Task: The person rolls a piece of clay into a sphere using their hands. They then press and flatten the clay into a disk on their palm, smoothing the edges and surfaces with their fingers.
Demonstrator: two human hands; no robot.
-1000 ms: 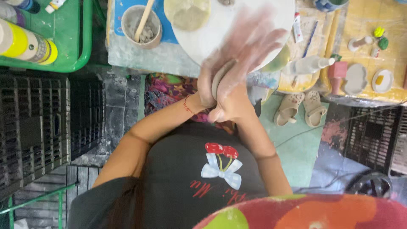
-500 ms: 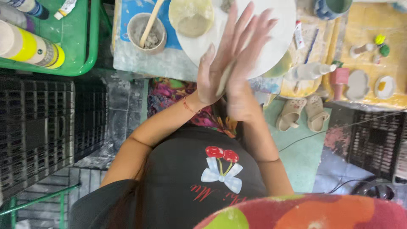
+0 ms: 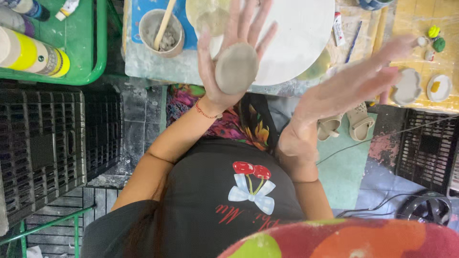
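My left hand (image 3: 209,79) is raised palm up with its fingers spread, and a flattened grey oval of clay (image 3: 236,68) lies on the palm. A thin red bracelet circles that wrist. My right hand (image 3: 344,88) is off to the right, open, fingers together and slightly blurred, well apart from the clay. Both hands hover over the near edge of a white round board (image 3: 299,40) on a low table. A pale flat clay piece (image 3: 206,14) lies at the board's far left.
A grey cup (image 3: 161,31) with a wooden stick stands left of the board. A green tray (image 3: 76,71) at far left holds paint bottles (image 3: 33,52). Black crates (image 3: 43,148) flank me. Sandals (image 3: 344,126) lie on the floor, and small clay dishes (image 3: 406,86) sit on a yellow surface.
My hands were pressed together around the clay. Now they have parted: the right hand has swung away to the right, and the clay stays on the left palm.
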